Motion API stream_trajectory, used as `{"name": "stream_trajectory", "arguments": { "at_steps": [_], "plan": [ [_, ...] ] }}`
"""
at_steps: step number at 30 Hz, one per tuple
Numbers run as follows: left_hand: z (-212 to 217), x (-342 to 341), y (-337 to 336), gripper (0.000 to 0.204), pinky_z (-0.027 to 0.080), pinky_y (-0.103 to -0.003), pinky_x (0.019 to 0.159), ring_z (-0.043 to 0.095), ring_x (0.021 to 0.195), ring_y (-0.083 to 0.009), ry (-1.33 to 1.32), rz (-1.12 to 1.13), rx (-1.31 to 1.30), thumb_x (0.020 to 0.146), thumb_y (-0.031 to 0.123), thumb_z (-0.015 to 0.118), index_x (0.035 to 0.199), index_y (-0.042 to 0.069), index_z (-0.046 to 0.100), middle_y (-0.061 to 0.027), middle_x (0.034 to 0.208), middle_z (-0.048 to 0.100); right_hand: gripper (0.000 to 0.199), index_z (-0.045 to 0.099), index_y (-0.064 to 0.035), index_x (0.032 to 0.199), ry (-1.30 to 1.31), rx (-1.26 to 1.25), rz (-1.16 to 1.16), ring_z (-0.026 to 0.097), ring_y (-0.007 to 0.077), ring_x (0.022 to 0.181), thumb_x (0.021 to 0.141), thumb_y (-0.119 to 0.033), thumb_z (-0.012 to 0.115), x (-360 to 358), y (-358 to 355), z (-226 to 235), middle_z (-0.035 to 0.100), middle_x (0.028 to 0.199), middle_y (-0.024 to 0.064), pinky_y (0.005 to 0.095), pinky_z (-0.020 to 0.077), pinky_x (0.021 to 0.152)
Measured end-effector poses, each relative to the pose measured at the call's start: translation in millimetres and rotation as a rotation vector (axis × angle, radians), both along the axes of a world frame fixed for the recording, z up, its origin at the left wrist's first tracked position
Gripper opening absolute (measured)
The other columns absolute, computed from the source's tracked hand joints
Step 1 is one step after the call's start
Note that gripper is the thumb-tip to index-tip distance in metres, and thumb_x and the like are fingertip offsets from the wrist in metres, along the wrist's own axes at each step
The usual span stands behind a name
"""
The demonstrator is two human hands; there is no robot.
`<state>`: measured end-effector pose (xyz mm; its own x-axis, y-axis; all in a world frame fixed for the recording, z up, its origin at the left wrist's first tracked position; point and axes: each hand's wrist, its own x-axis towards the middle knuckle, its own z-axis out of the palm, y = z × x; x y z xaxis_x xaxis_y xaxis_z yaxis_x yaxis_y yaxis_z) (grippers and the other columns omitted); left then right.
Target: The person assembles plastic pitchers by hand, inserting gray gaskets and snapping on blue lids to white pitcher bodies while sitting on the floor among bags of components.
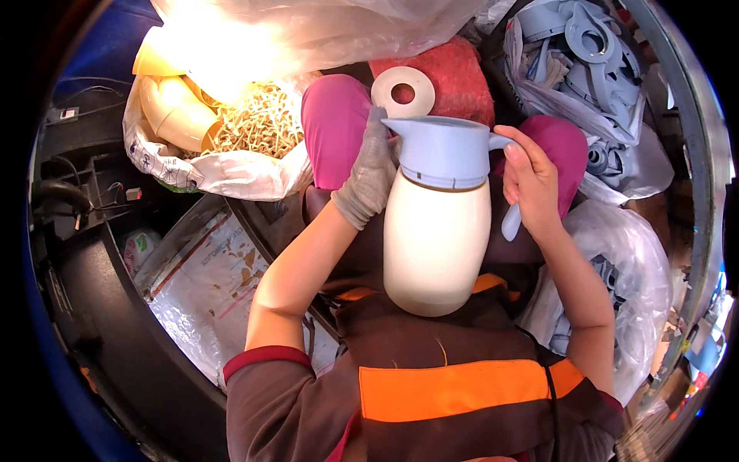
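A jug [436,239] with a cream-white rounded body stands in front of my torso, over my lap. Its light blue collar [446,150] has a spout pointing left and a handle [510,222] curving down on the right. My left hand [366,173], in a grey knit glove, is closed against the spout side, with some fingers hidden behind the collar. My bare right hand [531,173] is curled round the upper handle, thumb and fingers on it; the handle's lower end hangs free below.
A white ring-shaped piece [382,92] lies by a red pad [462,77] beyond the jug. At left, a sack [231,175] holds yellow parts and small pale pieces. Bags [531,108] of blue-grey plastic parts stand at right, with another clear bag [643,262] nearer me.
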<state>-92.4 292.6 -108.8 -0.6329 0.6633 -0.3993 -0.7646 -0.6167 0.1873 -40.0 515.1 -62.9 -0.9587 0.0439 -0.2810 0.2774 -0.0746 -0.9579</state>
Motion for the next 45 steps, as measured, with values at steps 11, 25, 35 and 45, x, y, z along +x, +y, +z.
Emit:
{"name": "stream_trajectory", "arguments": {
  "at_steps": [11, 25, 35, 45],
  "plan": [
    [43.1, 15.9, -2.9, 0.07, 0.037, -0.031, 0.1, 0.047, 0.115, -0.0152, 0.723, -0.323, -0.474, 0.08, 0.034, 0.07, 0.135, 0.002, 0.04, -0.0056, 0.124, 0.052, 0.031, 0.058, -0.005, 0.119, 0.064, 0.014, 0.088, 0.039, 0.0017, 0.047, 0.096, -0.025, 0.05, 11.1, 15.1, -22.5, 0.053, 0.068, -0.0031, 0.0182, 0.0312, 0.043],
    [24.4, -72.5, 1.1, 0.067, 0.037, -0.039, 0.102, 0.045, 0.123, -0.0277, 1.137, -0.264, -1.062, 0.083, 0.045, 0.059, 0.132, 0.003, 0.043, -0.0158, 0.13, 0.049, 0.046, 0.041, -0.0094, 0.054, -0.189, -0.1, 0.401, 0.043, 0.0106, 0.036, 0.09, -0.034, 0.054, -5.2, 71.6, 30.0, 0.041, 0.043, 0.0016, 0.0233, 0.0339, 0.038],
    [35.3, -90.5, -21.3, 0.073, 0.042, -0.04, 0.097, 0.051, 0.115, -0.0325, 1.302, 0.024, -1.647, 0.074, 0.031, 0.074, 0.131, -0.003, 0.043, -0.0227, 0.125, 0.05, 0.034, 0.063, -0.0009, 0.083, 0.296, 0.291, -0.057, 0.047, 0.0076, 0.042, 0.089, -0.034, 0.059, -35.7, 88.9, 73.0, 0.052, 0.056, 0.0018, 0.0209, 0.0352, 0.042],
    [181.7, -84.5, 49.0, 0.068, 0.043, -0.042, 0.092, 0.054, 0.107, -0.0365, 2.134, -0.007, -1.74, 0.07, 0.032, 0.073, 0.128, 0.007, 0.05, -0.0219, 0.117, 0.054, 0.045, 0.062, -0.0011, 0.112, 0.613, 0.585, 0.103, 0.064, 0.0308, 0.088, 0.08, -0.033, 0.067, -75.4, 17.3, 31.6, 0.066, 0.096, 0.0165, 0.0355, 0.049, 0.077]
  ]
}}
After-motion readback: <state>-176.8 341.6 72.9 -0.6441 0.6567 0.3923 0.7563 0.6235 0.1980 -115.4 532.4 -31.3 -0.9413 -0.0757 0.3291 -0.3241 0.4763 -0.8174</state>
